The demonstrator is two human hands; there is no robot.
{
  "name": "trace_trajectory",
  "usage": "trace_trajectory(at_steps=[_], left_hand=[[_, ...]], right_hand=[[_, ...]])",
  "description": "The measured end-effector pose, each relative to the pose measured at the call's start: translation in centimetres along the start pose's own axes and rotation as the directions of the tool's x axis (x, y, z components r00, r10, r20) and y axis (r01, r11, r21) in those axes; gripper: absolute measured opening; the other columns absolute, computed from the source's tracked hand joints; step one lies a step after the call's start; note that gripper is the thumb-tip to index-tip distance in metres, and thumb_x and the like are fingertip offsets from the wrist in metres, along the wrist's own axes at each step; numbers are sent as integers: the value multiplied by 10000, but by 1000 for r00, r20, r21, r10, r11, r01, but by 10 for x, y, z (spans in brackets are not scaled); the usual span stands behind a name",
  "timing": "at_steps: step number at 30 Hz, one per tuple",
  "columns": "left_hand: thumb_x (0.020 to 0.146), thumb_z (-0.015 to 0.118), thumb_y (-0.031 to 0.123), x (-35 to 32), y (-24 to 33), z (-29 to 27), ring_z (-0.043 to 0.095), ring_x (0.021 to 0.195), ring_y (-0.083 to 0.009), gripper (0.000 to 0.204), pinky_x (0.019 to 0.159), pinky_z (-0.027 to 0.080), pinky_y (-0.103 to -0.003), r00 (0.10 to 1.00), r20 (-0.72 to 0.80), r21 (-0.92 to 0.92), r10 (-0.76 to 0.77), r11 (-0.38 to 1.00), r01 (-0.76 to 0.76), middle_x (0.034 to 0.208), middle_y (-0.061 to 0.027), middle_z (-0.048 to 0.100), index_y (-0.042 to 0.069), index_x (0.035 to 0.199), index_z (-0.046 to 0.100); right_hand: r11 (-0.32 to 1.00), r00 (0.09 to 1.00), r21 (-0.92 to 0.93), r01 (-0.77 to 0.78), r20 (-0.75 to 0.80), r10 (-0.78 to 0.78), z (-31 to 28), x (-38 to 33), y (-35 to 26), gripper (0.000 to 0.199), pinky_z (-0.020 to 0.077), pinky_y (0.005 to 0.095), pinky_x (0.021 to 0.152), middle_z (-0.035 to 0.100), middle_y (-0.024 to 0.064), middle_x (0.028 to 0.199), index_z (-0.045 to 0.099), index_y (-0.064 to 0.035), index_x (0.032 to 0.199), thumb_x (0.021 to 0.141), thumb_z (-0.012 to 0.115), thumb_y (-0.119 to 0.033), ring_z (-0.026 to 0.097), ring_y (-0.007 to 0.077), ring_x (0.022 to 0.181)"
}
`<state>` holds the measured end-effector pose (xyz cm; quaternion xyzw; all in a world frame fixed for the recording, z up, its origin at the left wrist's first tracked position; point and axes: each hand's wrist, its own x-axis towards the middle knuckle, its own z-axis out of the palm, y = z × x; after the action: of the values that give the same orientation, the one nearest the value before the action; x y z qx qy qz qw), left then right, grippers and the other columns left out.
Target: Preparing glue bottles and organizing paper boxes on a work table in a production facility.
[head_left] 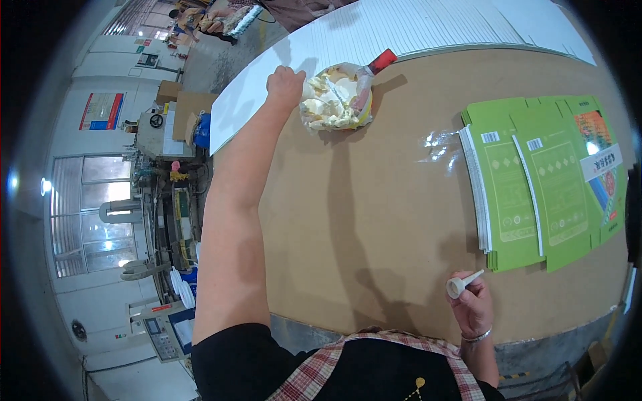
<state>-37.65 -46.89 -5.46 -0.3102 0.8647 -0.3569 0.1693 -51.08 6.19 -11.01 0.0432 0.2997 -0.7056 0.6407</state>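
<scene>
My right hand (473, 311) is low on the right, its fingers closed round a small cream-coloured tapered nozzle (458, 287) with a wide round base; the narrow tip points up and right. My left arm reaches far across the table. At its end, my left hand (284, 87) is closed at the left side of a plastic-lined tub (307, 119); what the fingers hold, if anything, cannot be made out. Pale, lumpy, creamy paste (331, 100) fills the tub. A tool with a red handle (382, 61) leans out over its right rim.
Flat green printed cartons (508, 187) lie stacked and overlapping on the right of the brown tabletop (294, 267). White sheets (428, 27) with many layered edges cover the far side. Beyond the left edge stand machinery (180, 220) and cardboard boxes (190, 113). A person's dark clothing (304, 10) shows at the far edge.
</scene>
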Motion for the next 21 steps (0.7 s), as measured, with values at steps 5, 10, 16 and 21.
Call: trace_trajectory(at_steps=[5, 10, 16, 21], left_hand=[[751, 559, 118, 0, -4, 3, 545, 893, -256, 139, 662, 507, -355, 1000, -3, 3, 9, 1000, -9, 875, -104, 563, 102, 886, 589], [771, 543, 149, 5, -3, -9, 552, 918, -246, 150, 714, 506, -333, 997, 76, 0, 30, 1000, -30, 933, -95, 598, 89, 848, 657], [764, 549, 120, 6, -1, -18, 564, 909, -248, 144, 736, 496, -328, 993, 111, 4, 42, 999, -42, 871, -85, 634, 87, 839, 668], [794, 515, 111, 6, -2, -17, 600, 855, -270, 134, 693, 519, -367, 990, 141, -52, 15, 999, -7, 866, -112, 627, 91, 856, 631]], right_hand=[[1000, 1000, -3, -13, 1, 13, 0, 1, -1, 360, 423, 238, 608, 579, 72, 927, 572, 15, 1008, 711, 715, -129, 538, 137, 751], [1000, 1000, 5, -26, 7, 25, -3, 1, -1, 354, 431, 236, 621, 578, 70, 933, 571, 11, 1011, 713, 711, -118, 541, 134, 751], [1000, 1000, 18, -24, -1, 24, 1, 1, 0, 350, 430, 239, 614, 575, 64, 930, 572, 9, 1009, 713, 710, -118, 541, 135, 743], [1000, 1000, 17, -8, 15, 8, 5, 2, -2, 346, 428, 242, 613, 573, 64, 931, 572, 11, 1008, 714, 707, -114, 539, 137, 735]])
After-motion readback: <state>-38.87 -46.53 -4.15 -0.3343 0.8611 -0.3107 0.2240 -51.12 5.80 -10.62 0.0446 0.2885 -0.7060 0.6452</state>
